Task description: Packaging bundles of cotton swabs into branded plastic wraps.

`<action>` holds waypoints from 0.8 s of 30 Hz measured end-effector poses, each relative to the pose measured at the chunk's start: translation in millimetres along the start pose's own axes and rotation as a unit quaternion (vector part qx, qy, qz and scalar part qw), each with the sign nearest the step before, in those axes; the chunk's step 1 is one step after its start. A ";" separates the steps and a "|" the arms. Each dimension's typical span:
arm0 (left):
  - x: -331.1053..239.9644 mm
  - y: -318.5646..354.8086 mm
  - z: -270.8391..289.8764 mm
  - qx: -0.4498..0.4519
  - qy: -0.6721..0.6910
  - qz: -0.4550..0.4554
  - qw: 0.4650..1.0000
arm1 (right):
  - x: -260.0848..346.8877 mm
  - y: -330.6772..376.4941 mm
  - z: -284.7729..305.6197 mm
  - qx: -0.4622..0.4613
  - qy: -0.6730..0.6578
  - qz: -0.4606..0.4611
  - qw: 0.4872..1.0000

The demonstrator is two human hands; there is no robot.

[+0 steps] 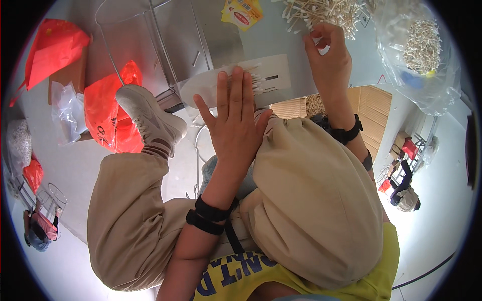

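Note:
My left hand (232, 113) lies flat with its fingers apart on a long white plastic sleeve (276, 75) at the table's near edge. Several white-tipped cotton swabs (257, 82) show beside its fingers; the hand hides part of them. At the far right, my right hand (330, 60) has thumb and fingertips curled together in a pinch at the near edge of a loose heap of cotton swabs (326, 12). Whatever sits between those fingertips, if anything, is too small to make out.
Yellow printed cards (242, 12) lie at the table's far edge. A clear bag of cotton swabs (422, 50) stands at the right. Red plastic bags (113, 110) and a metal rack (159, 40) are at the left. A cardboard box (371, 113) sits below the table. Other people work farther off.

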State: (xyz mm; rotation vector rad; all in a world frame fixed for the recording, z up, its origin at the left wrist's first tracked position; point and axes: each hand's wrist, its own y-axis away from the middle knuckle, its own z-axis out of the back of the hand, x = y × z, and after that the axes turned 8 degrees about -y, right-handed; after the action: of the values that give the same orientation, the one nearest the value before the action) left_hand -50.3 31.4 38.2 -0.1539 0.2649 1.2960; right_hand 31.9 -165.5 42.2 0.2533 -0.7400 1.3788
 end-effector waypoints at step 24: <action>4.1 18.5 -15.5 -0.046 0.024 0.044 0.998 | 27.2 11.2 -25.2 0.172 -0.102 0.268 0.943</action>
State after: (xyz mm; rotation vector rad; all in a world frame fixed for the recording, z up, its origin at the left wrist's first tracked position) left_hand -68.8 36.2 22.9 -0.2537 0.2563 1.3939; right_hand 29.8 -127.2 36.9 0.5011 -0.7669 2.0273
